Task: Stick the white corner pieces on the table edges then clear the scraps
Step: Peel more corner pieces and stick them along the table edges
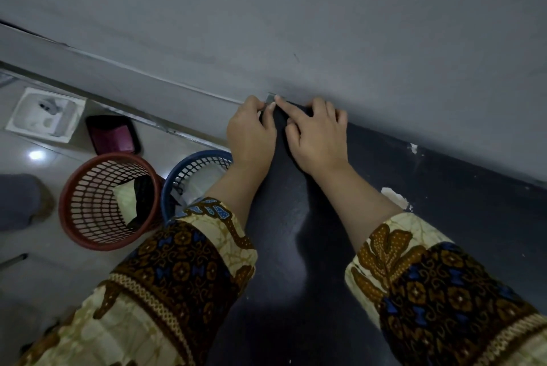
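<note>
Both hands at far table [296, 232] corner against wall, left hand [251, 134] fingers pinching white corner piece [270, 98], right hand [313, 134] forefinger out, other fingers curled, pressing it; best pressed firmly along both edges; scraps [395, 197] right, baskets [109, 200] on floor left.

both arms stretched forward, patterned sleeves down to the forearms. left hand [251, 132] curled, fingertips pinched at the front. right hand [315, 134] palm-down, index finger extended toward the left fingertips, other fingers bent. i see the hands nearly touching.
</note>
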The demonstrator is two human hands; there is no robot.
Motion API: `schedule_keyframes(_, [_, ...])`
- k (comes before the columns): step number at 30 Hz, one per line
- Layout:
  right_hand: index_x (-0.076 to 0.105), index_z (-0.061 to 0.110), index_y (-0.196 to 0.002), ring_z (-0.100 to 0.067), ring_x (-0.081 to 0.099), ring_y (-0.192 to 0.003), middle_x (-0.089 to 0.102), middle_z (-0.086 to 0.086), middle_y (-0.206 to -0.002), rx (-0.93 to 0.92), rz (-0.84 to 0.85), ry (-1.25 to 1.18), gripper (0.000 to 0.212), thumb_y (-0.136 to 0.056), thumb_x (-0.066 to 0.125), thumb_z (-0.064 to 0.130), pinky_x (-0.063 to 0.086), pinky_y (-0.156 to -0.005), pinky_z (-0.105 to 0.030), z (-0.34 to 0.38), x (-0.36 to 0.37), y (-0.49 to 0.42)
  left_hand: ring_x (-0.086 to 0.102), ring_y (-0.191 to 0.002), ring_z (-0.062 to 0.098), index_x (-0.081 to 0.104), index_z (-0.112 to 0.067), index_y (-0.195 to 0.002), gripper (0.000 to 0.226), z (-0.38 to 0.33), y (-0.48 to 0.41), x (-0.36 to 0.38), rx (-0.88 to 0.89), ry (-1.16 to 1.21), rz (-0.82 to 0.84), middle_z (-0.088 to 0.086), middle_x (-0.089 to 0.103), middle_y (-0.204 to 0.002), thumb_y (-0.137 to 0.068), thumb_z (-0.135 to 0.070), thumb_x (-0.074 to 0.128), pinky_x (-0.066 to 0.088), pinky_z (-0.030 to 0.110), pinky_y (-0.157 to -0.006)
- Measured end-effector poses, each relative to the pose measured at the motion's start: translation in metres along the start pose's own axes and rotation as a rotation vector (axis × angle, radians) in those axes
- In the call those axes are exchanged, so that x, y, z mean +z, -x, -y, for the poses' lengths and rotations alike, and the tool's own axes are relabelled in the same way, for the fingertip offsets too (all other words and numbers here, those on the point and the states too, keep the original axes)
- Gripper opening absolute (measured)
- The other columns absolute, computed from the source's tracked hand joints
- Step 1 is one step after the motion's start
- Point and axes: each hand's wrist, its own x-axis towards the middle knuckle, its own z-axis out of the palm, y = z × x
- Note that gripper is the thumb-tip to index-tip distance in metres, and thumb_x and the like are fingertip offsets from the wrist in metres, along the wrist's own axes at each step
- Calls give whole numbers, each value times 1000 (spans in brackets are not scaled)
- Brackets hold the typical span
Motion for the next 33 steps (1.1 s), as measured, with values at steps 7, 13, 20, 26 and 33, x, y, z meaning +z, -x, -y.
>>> schedule_keyframes(7, [47,44,-137,-21,52,-107,54,-4,-106,34,22,-89,47,-92,42,30,33,-92,-39,-3,1,-1,50,-71,19,52,-8,-84,24,-7,-1,-2,-116,27,42,9,61,-80,-98,-24,43,33,28,-64])
schedule_keyframes(13, [44,41,-139,-21,54,-103,56,-3,-103,44,20,-103,50,-90,37,35,34,-92,-39,-3,1,-1,54,-74,21,53,-9,-90,24,-7,-1,0,-116,98,0,4,58,-79,-99,-26,40,41,34,-67])
schedule_keyframes(20, [47,40,-138,-19,52,-105,54,-2,-103,59,39,-126,49,-90,39,32,32,-94,-38,-4,2,-2,48,-67,15,51,-12,-70,26,-8,0,-2,-95,122,-22,1,54,-68,-90,-26,44,43,38,-65])
schedule_keyframes(26, [51,36,-135,-19,53,-106,56,-3,-104,32,17,-147,47,-90,42,31,33,-93,-37,-5,0,0,56,-66,20,56,-17,-68,31,-7,1,-2,-35,36,-9,-1,59,-65,-90,-36,45,44,35,-61])
schedule_keyframes(33, [56,35,-130,-18,55,-106,59,-2,-103,59,11,-184,45,-87,44,28,31,-91,-34,-5,0,-2,53,-67,12,58,-16,-91,24,-11,2,0,8,121,29,-10,55,-69,-95,-34,42,44,30,-66])
